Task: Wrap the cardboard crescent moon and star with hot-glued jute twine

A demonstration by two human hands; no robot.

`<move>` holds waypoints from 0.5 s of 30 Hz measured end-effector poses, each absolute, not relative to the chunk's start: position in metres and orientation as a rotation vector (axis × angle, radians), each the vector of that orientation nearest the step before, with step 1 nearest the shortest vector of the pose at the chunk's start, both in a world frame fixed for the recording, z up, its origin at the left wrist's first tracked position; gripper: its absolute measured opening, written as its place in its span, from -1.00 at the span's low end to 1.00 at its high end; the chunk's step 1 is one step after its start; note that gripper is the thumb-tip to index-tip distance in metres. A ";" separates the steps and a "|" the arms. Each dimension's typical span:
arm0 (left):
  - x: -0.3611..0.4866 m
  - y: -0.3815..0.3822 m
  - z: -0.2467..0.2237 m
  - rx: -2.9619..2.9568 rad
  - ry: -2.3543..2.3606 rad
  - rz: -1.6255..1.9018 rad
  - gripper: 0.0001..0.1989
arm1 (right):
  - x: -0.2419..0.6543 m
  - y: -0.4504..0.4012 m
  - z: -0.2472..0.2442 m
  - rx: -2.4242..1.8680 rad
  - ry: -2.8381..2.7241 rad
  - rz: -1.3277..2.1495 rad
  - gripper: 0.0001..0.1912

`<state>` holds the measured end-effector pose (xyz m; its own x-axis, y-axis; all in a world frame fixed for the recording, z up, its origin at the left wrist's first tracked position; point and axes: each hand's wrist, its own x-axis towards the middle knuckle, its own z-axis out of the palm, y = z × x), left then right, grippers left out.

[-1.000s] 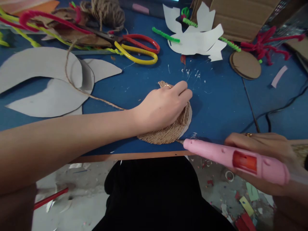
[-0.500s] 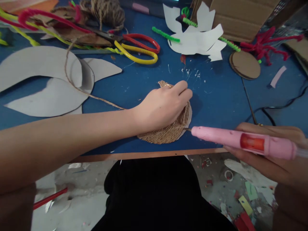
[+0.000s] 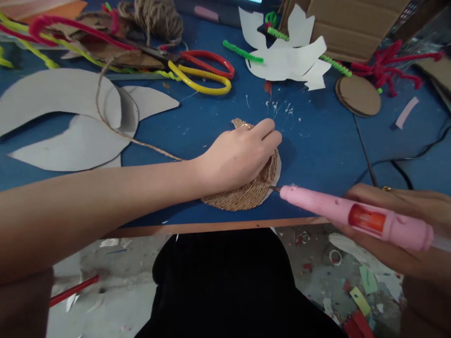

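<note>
Clock bearings were taken from the twine coil, with 12 toward the far table edge. Nearest were the person's lap in black clothing point(image 3: 225, 281) and, beyond the tabletop point(image 3: 327, 150) edge, a concrete floor point(image 3: 116, 300) with paper scraps.

The left hand point(image 3: 239, 157) lay on the twine coil point(image 3: 243, 197), near the tabletop's near edge. Its fingers point(image 3: 268, 131) were curled and pressed down on the coil, holding it flat. The right hand point(image 3: 398, 225), at 3 to 4 o'clock, had its fingers point(image 3: 373, 195) closed around a pink glue gun point(image 3: 352, 216). The gun's metal nozzle point(image 3: 275, 188) sat at the coil's lower right edge; contact could not be determined.

The wound twine covered most of a pale backing disc point(image 3: 279, 171), whose bare rim showed at about 3 o'clock. The area under the left hand was hidden. A loose twine strand point(image 3: 151, 150) ran out toward 10 o'clock.

Farther out lay grey card cut-outs point(image 3: 52, 101) at 9 to 10 o'clock, scissors point(image 3: 211, 55) and a twine ball point(image 3: 157, 19) at 11 to 12 o'clock, glue strings point(image 3: 289, 109) at 12 to 1 o'clock, a white paper cut-out point(image 3: 285, 61) at 1 o'clock, and a cardboard disc point(image 3: 357, 95) at 2 o'clock.
</note>
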<state>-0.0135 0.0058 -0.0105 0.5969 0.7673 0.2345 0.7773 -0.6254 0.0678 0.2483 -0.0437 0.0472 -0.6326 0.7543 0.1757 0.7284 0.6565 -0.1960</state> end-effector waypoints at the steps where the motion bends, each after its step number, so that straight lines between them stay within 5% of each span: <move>1: -0.013 0.006 -0.010 -2.767 -1.340 -0.374 -0.78 | 0.248 -0.045 0.048 -1.192 -2.669 0.177 -0.83; 15: -0.013 0.005 -0.010 -2.785 -1.346 -0.391 -0.78 | 0.240 -0.046 0.044 -0.970 -2.857 0.352 -0.91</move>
<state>-0.0131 0.0047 -0.0096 0.5961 0.7679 0.2343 0.7739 -0.6273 0.0872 0.2396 -0.0455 0.0437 -0.7911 0.6112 0.0240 0.5871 0.7697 -0.2507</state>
